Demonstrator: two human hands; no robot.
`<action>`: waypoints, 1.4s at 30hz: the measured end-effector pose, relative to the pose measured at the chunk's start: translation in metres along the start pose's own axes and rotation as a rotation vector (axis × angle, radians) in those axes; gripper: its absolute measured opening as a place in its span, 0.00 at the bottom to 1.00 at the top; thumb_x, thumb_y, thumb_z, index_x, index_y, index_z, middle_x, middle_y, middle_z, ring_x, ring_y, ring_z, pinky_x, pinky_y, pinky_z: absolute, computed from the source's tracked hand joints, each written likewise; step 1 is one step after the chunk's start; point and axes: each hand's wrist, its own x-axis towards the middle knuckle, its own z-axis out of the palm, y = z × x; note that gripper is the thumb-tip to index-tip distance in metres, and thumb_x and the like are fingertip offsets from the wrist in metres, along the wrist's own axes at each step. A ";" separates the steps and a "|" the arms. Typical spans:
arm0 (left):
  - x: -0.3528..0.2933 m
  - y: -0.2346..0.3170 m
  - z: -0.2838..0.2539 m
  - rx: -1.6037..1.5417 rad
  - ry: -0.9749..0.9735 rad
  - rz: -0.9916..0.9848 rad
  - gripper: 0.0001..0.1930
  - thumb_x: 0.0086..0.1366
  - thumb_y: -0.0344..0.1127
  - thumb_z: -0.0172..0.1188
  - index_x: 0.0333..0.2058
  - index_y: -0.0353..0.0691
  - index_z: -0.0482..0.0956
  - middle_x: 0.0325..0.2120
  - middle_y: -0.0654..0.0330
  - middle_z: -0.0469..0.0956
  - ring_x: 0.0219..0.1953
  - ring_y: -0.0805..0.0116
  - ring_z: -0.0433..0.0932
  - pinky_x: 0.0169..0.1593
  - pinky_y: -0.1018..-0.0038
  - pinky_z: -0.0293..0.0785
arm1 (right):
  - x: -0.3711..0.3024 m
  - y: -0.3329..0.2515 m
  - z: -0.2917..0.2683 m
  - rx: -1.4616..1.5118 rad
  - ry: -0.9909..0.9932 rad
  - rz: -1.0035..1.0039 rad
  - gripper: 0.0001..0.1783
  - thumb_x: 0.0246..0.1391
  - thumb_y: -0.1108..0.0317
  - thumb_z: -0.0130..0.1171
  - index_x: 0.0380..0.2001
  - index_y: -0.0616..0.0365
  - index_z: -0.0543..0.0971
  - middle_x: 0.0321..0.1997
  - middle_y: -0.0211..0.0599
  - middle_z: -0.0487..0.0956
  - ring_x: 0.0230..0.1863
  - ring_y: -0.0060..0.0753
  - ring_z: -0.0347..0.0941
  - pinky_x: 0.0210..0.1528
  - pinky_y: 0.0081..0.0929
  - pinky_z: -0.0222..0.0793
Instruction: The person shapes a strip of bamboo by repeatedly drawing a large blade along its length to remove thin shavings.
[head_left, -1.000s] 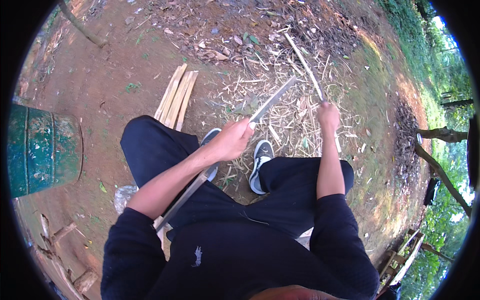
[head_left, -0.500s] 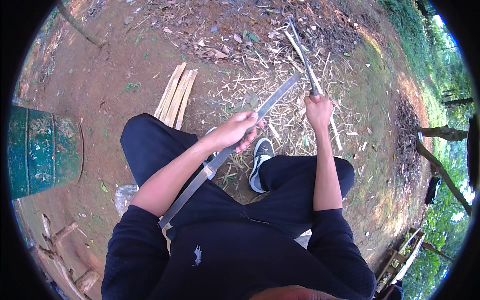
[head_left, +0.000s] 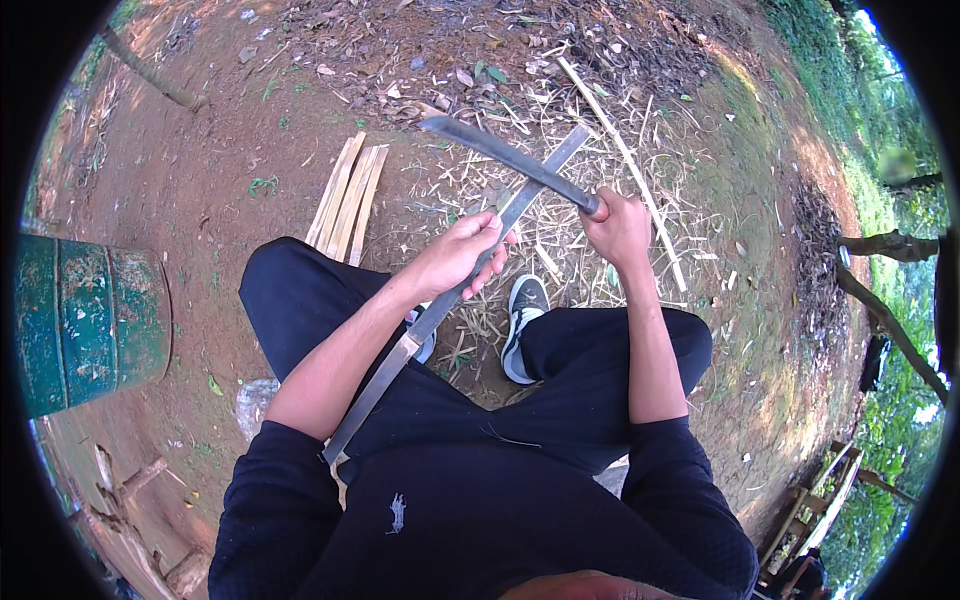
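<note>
We see the left grip [head_left: 470,258] pinching a long strip [head_left: 430,318], thumb on top and fingers curled beneath. The right grip [head_left: 617,235] is wrapped firmly around the handle of a machete [head_left: 495,150]. The strip slants above the ground [head_left: 250,130]: its far end hangs over the shavings [head_left: 555,262], its near end beside the left sleeve [head_left: 280,480]. The blade crosses it beyond the left fingers; we cannot tell whether metal and strip touch.

Our main worry is the bare left thumb and fingers, close to that crossing: a blade skidding along the smooth face could reach them. A loose pinch could let the strip roll, and its joint might catch the edge or split unevenly. A swing carried too low could meet the trousers [head_left: 300,300] or the shoe [head_left: 525,325], both near.

The strip looks like bamboo, flat and grey, with a paler band at the joint. The machete is dark metal, slim and slightly curved. Below, the shavings are pale, thin and tangled, a slender pole [head_left: 615,138] lying toward their right edge. Further left rest straight, straw-coloured slats [head_left: 350,195], and at the ground's left edge a ribbed green drum [head_left: 95,320], its paint scuffed.
</note>
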 end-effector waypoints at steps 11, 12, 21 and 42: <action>-0.002 -0.004 0.000 0.115 0.058 0.001 0.21 0.79 0.46 0.33 0.48 0.33 0.67 0.23 0.67 0.65 0.11 0.84 0.60 0.11 0.85 0.59 | 0.008 0.005 0.001 -0.045 0.015 0.274 0.11 0.49 0.63 0.57 0.22 0.60 0.78 0.18 0.52 0.78 0.24 0.56 0.78 0.32 0.48 0.74; -0.002 -0.003 0.000 0.126 0.061 0.002 0.21 0.79 0.46 0.33 0.48 0.33 0.67 0.23 0.68 0.65 0.10 0.84 0.60 0.11 0.85 0.59 | 0.008 0.008 0.001 0.017 -0.006 0.318 0.11 0.49 0.63 0.58 0.21 0.61 0.77 0.17 0.50 0.77 0.23 0.52 0.78 0.32 0.47 0.73; -0.013 0.017 0.012 0.032 -0.035 0.075 0.20 0.79 0.46 0.33 0.47 0.34 0.67 0.21 0.67 0.64 0.10 0.84 0.59 0.11 0.85 0.59 | 0.008 -0.005 -0.011 0.954 -0.127 0.594 0.06 0.55 0.71 0.61 0.34 0.62 0.78 0.12 0.21 0.65 0.12 0.13 0.57 0.16 0.17 0.52; -0.020 0.019 0.032 0.224 -0.077 0.049 0.21 0.79 0.47 0.33 0.48 0.34 0.66 0.21 0.68 0.64 0.11 0.84 0.61 0.13 0.83 0.60 | 0.013 -0.026 -0.046 1.112 -0.035 0.376 0.30 0.58 0.70 0.62 0.65 0.52 0.70 0.13 0.15 0.63 0.11 0.11 0.57 0.12 0.18 0.50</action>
